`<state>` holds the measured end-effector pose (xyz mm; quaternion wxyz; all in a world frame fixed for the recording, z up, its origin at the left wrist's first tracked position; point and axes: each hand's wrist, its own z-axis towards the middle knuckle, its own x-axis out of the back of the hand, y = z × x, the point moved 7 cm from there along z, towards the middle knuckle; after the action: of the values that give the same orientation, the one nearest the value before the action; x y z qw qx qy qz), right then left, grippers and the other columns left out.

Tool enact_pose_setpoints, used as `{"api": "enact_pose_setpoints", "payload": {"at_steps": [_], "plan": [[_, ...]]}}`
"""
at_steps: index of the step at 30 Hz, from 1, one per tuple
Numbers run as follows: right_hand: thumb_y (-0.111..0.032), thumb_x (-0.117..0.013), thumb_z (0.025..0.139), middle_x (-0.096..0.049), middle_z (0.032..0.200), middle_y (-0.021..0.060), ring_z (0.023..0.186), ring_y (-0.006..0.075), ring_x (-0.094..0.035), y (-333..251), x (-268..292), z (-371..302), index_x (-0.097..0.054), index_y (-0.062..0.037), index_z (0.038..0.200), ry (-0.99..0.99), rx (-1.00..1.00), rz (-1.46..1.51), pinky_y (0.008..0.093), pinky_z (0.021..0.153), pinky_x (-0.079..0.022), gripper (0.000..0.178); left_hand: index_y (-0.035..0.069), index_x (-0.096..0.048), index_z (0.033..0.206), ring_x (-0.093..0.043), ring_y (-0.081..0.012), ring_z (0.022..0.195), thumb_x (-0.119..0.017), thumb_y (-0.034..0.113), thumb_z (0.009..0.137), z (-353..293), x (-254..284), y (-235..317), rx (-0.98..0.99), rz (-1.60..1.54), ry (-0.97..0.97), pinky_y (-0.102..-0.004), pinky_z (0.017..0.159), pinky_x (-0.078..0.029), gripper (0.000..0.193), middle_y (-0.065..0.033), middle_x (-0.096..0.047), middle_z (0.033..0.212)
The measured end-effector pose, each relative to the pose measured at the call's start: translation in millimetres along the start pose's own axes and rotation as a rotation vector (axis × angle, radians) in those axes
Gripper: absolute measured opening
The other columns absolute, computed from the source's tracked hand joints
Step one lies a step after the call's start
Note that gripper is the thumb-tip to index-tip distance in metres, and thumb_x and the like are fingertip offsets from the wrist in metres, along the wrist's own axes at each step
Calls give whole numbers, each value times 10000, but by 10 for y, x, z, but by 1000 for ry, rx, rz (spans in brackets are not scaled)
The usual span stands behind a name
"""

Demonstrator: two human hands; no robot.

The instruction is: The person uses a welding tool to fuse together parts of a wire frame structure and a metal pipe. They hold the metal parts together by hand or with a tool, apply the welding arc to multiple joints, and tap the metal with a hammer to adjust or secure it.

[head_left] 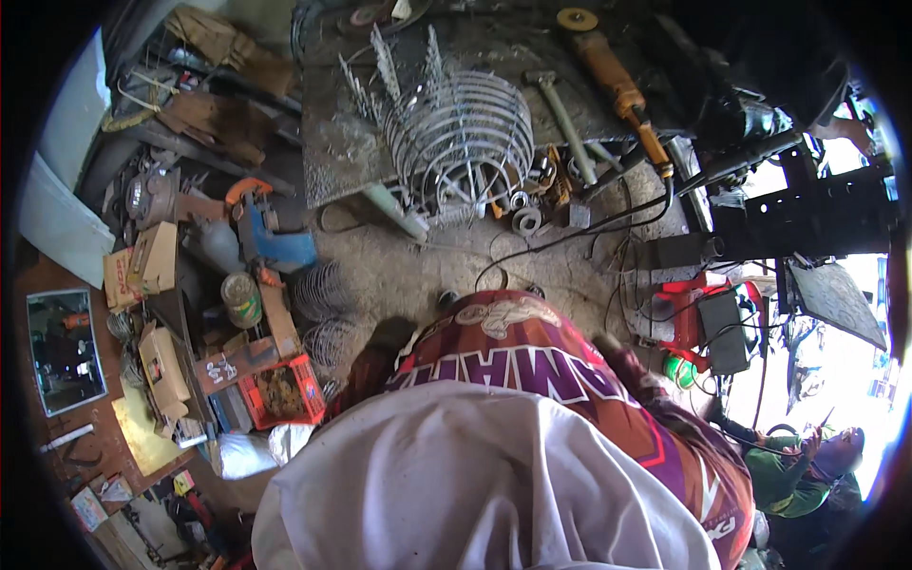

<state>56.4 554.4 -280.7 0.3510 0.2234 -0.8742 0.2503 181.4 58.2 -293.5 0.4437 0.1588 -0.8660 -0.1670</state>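
Note:
Neither of my hands shows. My arms hang at my sides in dark red sleeves, the left and the right, with the hands hidden below them. In front of me, a round cage of bent metal rods rests at the near edge of a dark metal workbench. To its right lie a hammer and an orange angle grinder, whose cable runs down off the bench. Several small metal parts, among them a ring, sit by the cage.
At left are a blue and orange metal tool, wire coils, a tin and a red crate. A black metal frame and red plastic item stand right. A person in green is at lower right; another person's hand shows above.

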Motion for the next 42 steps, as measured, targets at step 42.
{"api": "enact_pose_setpoints", "payload": {"at_steps": [42], "plan": [[-416, -557, 877, -748, 975, 166, 918, 296, -714, -894, -48, 129, -757, -53, 1045, 39, -474, 624, 403, 835, -530, 446, 157, -579, 1332, -615, -424, 1115, -552, 420, 943, 236, 4242, 427, 176, -14, 961, -510, 929, -494, 470, -213, -636, 1247]]}}
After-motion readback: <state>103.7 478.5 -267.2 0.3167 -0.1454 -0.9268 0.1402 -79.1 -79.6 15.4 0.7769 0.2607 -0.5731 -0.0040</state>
